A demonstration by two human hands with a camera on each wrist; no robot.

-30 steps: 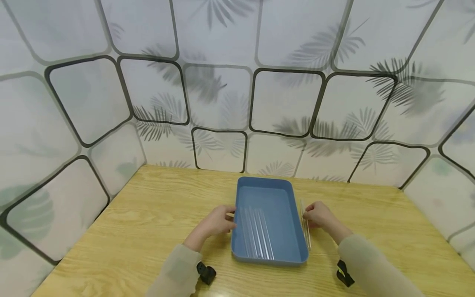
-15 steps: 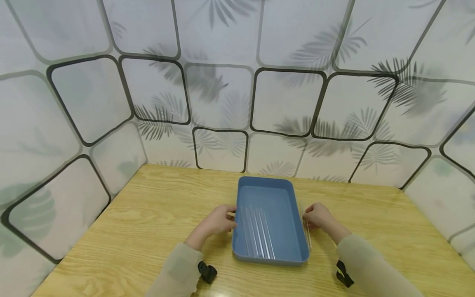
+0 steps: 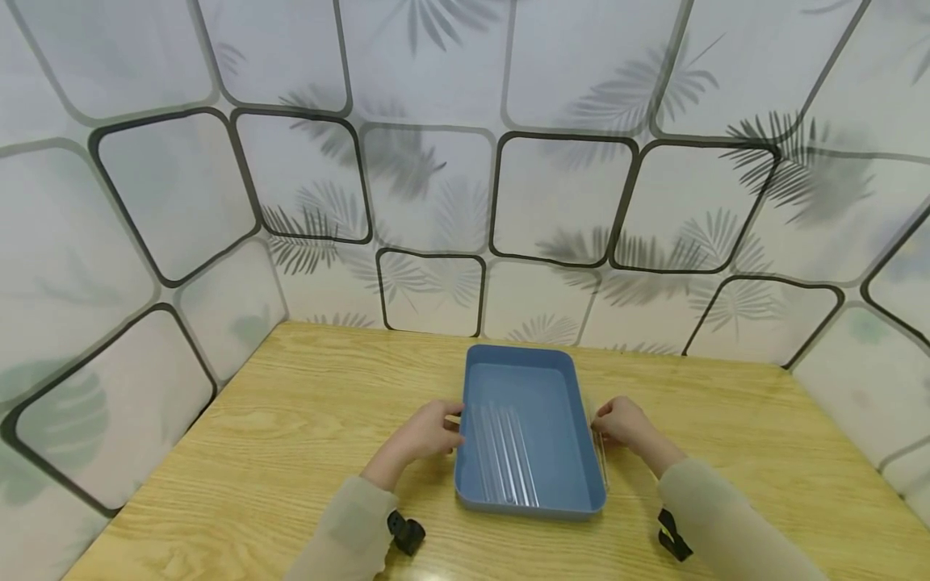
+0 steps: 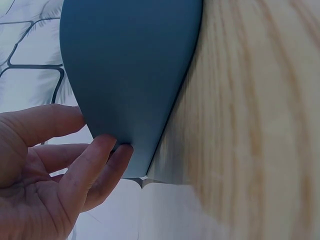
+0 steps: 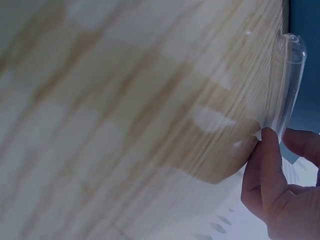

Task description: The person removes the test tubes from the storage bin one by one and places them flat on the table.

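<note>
The blue tray (image 3: 555, 436) lies on the table with several clear test tubes (image 3: 504, 456) side by side in its near left part. At the tray's left wall, my left hand (image 3: 429, 429) touches the outer side with its fingertips. The left wrist view shows those fingers (image 4: 120, 155) lightly bent against the smooth wall. Beside the right wall, my right hand (image 3: 626, 424) pinches another clear test tube (image 3: 601, 460) lengthwise along the tray. Its rounded end (image 5: 294, 47) faces the right wrist camera, and thumb and fingers hold it farther along.
A wood-grain table (image 3: 341, 379) carries the tray. Patterned cloth walls (image 3: 429, 194) with leaf prints rise behind it and at both sides. Black straps (image 3: 405, 532) sit at the cuffs of both pale sleeves (image 3: 726, 516).
My right hand and its test tube have shifted slightly left, closer to the tray's right wall. The left hand and the tubes inside the tray stay as they were.
</note>
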